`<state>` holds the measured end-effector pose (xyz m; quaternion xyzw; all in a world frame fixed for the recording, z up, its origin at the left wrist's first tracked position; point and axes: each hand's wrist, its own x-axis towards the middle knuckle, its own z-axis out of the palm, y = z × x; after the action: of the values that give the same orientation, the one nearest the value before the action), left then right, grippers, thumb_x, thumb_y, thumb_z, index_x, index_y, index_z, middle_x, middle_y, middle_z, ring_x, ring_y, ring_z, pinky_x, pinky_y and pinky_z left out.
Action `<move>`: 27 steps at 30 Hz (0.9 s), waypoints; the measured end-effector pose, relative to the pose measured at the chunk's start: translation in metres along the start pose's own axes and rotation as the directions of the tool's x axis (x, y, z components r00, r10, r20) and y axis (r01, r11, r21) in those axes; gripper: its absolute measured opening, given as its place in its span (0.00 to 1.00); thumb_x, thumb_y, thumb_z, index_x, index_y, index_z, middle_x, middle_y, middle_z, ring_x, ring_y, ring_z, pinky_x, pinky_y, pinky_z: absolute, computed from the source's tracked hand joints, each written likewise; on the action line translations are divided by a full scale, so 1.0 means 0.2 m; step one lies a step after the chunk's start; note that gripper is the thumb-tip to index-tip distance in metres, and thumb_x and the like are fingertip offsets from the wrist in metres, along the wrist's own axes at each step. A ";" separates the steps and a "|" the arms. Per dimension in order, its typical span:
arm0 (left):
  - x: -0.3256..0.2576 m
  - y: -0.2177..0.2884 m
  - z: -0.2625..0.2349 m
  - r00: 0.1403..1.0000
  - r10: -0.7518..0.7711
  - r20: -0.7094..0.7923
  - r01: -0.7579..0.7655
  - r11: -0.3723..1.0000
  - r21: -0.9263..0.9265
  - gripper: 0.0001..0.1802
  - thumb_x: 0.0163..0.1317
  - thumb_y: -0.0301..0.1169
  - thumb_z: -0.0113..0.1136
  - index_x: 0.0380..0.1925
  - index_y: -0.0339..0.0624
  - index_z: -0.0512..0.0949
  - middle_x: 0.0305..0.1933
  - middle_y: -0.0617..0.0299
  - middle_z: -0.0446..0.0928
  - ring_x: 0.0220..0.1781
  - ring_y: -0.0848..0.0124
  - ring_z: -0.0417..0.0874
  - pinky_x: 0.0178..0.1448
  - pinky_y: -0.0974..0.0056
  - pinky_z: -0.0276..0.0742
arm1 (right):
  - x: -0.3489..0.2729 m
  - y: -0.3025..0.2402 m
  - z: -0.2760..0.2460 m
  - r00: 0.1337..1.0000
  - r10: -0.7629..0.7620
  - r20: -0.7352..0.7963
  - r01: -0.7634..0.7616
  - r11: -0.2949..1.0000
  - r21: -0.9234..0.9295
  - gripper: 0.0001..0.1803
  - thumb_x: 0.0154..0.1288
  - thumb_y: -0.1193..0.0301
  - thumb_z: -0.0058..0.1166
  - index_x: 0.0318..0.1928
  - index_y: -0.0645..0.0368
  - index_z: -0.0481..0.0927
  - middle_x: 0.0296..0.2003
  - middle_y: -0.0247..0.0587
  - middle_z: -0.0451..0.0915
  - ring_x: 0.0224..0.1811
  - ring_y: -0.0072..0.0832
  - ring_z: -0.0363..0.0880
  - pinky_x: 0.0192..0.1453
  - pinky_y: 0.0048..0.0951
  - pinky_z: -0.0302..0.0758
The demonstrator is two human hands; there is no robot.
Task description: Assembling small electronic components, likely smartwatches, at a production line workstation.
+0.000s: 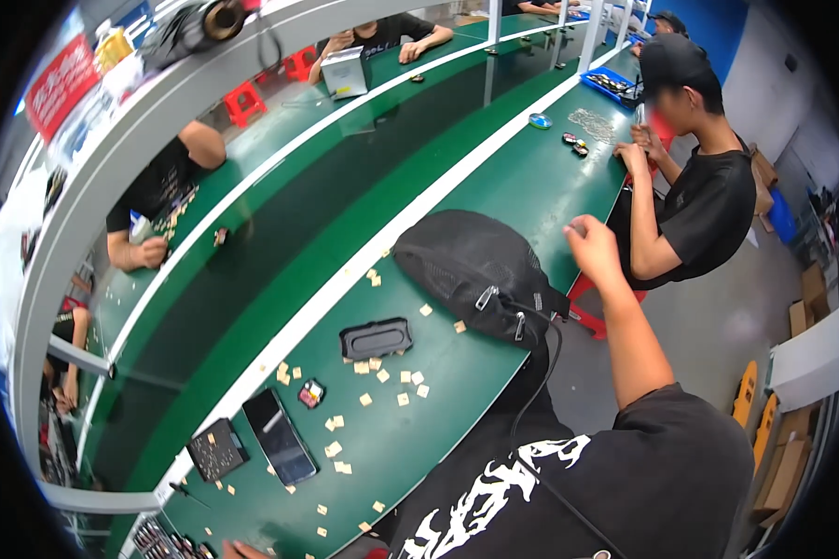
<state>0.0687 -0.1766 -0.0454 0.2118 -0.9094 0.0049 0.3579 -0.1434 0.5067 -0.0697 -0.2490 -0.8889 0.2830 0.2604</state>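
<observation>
Right hand (592, 244) up over the table edge (569, 186), pinched on something tiny, just past the black bag (475, 270). Left hand (242, 551) barely seen, grip unclear.

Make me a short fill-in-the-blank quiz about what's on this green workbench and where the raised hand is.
The workbench surface is ____.
The raised right hand is above the bench's ____ edge.
The black bag lies ____ the dark tray along the bench.
The small tan pieces lie ____ on the bench.

Missing words: green; right; beyond; scattered
</observation>
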 end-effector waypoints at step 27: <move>-0.13 0.53 0.22 0.917 0.162 0.363 -0.128 0.985 -0.117 0.19 0.74 0.41 0.56 0.33 0.36 0.82 0.28 0.44 0.79 0.30 0.45 0.78 0.35 0.45 0.71 | 0.49 -0.31 0.41 0.649 -0.593 0.478 0.361 0.792 0.492 0.13 0.60 0.70 0.67 0.45 0.59 0.86 0.33 0.45 0.86 0.33 0.36 0.83 0.40 0.36 0.78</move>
<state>0.0167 -0.0770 -0.0796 0.1243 -0.9731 -0.0502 0.1872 -0.2835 0.4891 -0.0566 0.1544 -0.8911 0.4217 0.0657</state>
